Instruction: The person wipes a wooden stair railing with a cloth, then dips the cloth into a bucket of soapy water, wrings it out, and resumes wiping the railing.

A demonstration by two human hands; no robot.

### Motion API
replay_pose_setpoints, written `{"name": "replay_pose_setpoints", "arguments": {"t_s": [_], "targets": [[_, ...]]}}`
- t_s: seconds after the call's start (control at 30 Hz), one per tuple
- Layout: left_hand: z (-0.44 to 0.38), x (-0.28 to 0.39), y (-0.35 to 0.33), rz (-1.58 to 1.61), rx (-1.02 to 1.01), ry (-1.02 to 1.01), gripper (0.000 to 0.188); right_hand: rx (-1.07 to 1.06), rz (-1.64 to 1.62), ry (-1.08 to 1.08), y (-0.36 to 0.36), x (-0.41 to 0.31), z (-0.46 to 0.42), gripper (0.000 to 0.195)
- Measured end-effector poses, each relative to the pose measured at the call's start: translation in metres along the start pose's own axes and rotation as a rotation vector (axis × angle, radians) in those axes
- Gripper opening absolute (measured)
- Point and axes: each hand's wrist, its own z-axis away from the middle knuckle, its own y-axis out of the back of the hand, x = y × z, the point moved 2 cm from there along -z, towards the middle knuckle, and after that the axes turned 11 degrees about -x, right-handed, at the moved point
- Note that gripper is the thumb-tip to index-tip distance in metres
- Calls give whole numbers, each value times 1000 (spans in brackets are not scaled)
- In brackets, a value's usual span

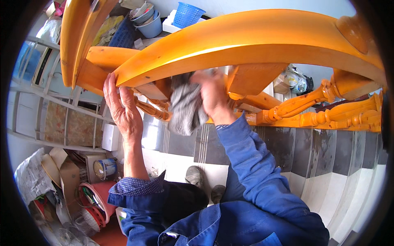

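A varnished wooden handrail [234, 37] arches across the view, above turned wooden balusters [295, 107]. My left hand [123, 107] rests its fingertips against the rail's left end, fingers together and thumb apart, holding nothing. Below the middle of the rail, my right hand [211, 92] is blurred and grips a grey cloth [186, 110], which hangs down on its left side beside the balusters. The fingers of the right hand are partly hidden behind the cloth and under the rail.
Stairs with dark and white tiles [307, 153] run down the right. A metal grille [61, 104] stands at the left. Lower left are a red bucket [103, 196], a paint can [104, 168] and cardboard [69, 181]. Blue baskets [187, 14] and buckets [150, 27] lie beyond the rail.
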Motion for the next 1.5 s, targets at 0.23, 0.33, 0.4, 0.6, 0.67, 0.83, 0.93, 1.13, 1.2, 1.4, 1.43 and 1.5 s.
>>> {"name": "replay_pose_setpoints", "arguments": {"t_s": [0.23,0.33,0.4,0.6,0.67,0.83,0.93,1.13,1.2,1.4,1.43,1.5], "targets": [[1,8,-5,9,32,5,45,-6,178,380,-7,27,-52,42],[-2,5,-7,-10,72,4,44,-101,300,207,-1,22,-30,30],[1,5,-8,-8,67,-4,44,-47,499,261,4,25,-9,32],[1,6,-1,-57,11,19,50,95,377,-37,13,68,56,32],[12,14,8,-105,5,68,52,72,211,-105,4,69,70,30],[52,81,5,514,-24,354,67,-15,104,273,-33,14,71,32],[65,84,-7,487,-237,235,84,-274,39,187,-60,4,71,58],[75,89,-8,868,16,552,37,-215,791,281,-45,-50,94,42],[78,97,-3,783,280,388,34,74,831,520,-24,-59,115,18],[40,75,-30,355,451,15,62,209,640,721,35,-79,62,63],[36,66,-47,-3,412,-80,62,128,564,653,38,-75,55,65],[35,61,-70,-133,462,-148,64,32,474,561,39,-73,49,68]]}}
